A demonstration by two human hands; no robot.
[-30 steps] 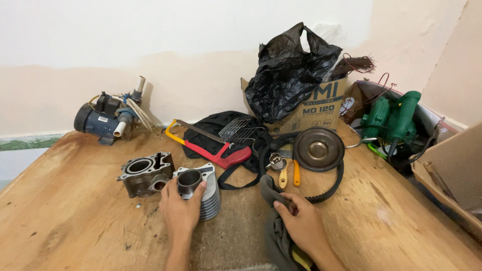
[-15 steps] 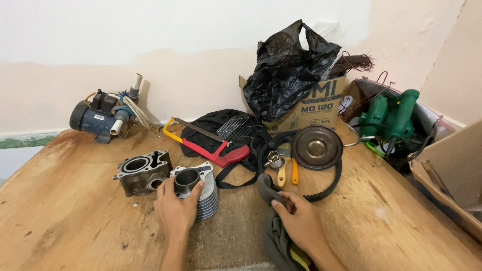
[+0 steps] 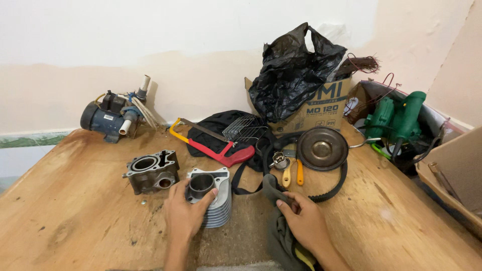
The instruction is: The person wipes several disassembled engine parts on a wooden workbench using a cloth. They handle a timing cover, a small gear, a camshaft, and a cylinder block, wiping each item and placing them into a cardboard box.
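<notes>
My left hand (image 3: 184, 215) grips a finned silver engine cylinder (image 3: 213, 196) that lies on the wooden table (image 3: 75, 221), thumb by its dark bore. My right hand (image 3: 304, 221) presses on a dark olive rag (image 3: 281, 236) at the table's front, fingers curled into the cloth. A second, darker engine cylinder block (image 3: 151, 171) sits just left of the silver one, untouched.
A black drive belt (image 3: 335, 186) and round metal pulley (image 3: 322, 148) lie beyond my right hand. A red hacksaw (image 3: 216, 148), yellow-handled tools (image 3: 292, 173), a blue pump (image 3: 113, 118), a cardboard box with a black bag (image 3: 296, 75) and green power tools (image 3: 396, 118) line the back.
Both hands stay where they were on the cylinder and rag. The view has shifted slightly, nothing else moved.
</notes>
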